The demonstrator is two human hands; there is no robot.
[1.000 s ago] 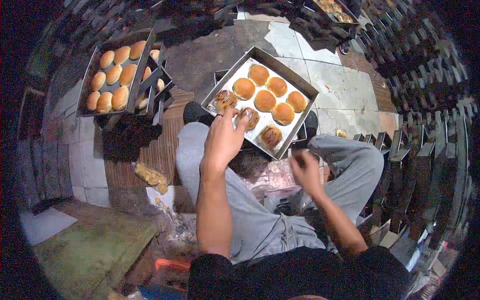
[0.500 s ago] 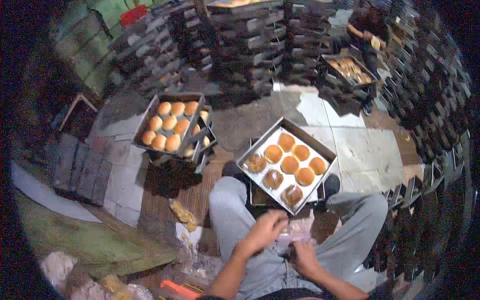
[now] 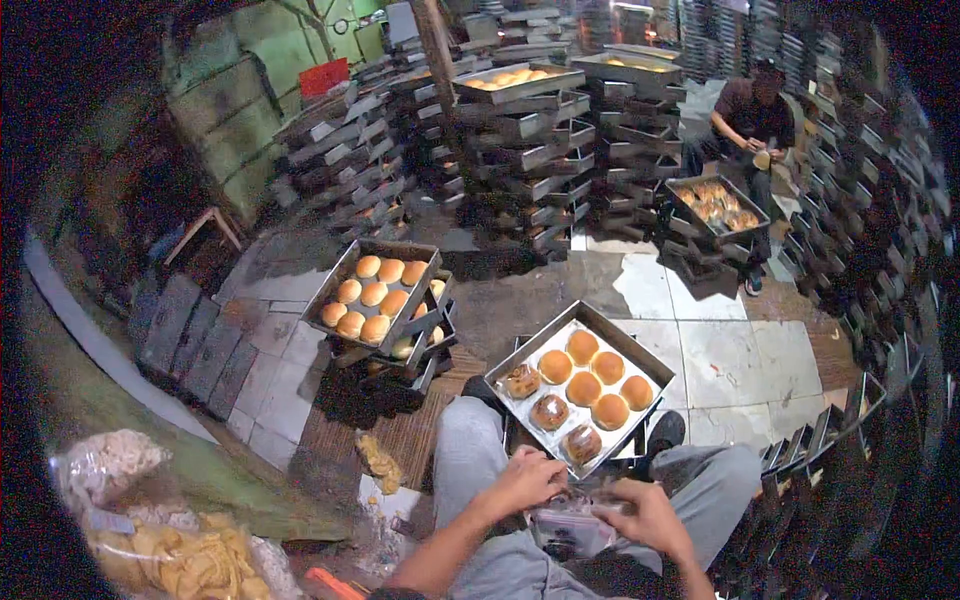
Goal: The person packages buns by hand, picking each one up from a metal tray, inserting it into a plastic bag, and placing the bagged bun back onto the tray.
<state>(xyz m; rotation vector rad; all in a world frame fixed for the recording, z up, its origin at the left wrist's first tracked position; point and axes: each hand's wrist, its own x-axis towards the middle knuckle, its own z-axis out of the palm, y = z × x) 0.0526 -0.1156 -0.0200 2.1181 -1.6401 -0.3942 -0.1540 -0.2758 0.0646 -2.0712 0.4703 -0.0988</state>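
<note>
Over my lap, clear plastic bags (image 3: 572, 535) lie in a flat stack between my hands. My left hand (image 3: 530, 478) has its fingers bent together at the upper left edge of the plastic, near the tray's lowest corner. At the right side, my right hand (image 3: 645, 515) grips the plastic with thumb and fingers. Just beyond is a metal tray (image 3: 625, 340) lined in white, set on something dark between my legs. It holds several plain round buns (image 3: 584, 390) and three darker, shiny buns (image 3: 550, 411) that look wrapped in clear plastic along the near left side.
To the left, a tray of buns (image 3: 372, 294) tops a small stack. Tall stacks of trays (image 3: 540, 150) stand behind. At the back right, a person (image 3: 755, 120) sits by another tray (image 3: 718, 205). Bags of yellowish stuff (image 3: 180, 550) lie at lower left.
My view has tilted up, so the trays appear lower. My right hand has moved up and out to the right side of the plastic. My left hand has come down onto its left edge.
</note>
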